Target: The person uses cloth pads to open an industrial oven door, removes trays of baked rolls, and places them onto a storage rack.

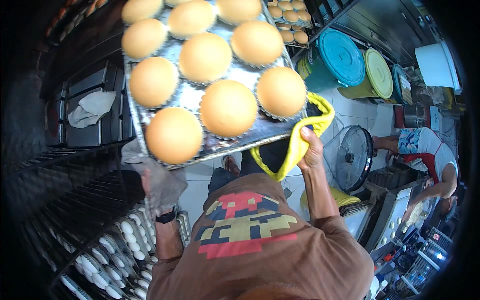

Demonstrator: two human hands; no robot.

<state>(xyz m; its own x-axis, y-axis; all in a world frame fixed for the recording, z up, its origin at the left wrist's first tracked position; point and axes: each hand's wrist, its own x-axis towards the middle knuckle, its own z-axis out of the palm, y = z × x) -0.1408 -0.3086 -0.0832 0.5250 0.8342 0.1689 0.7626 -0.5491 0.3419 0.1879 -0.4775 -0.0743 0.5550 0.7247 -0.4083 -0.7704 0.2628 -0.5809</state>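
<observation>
A metal baking tray with several round golden cakes in fluted molds is held up in front of me, slightly tilted. My right hand grips its near right corner through a looped yellow cloth, thumb on top. At the near left corner my left hand holds the tray through a grey cloth, which hides most of its fingers.
A dark metal rack stands at the left, with egg trays below. Lidded tubs line the far right, near a standing fan. At the right a co-worker bends over a worktable. More cakes sit on trays beyond mine.
</observation>
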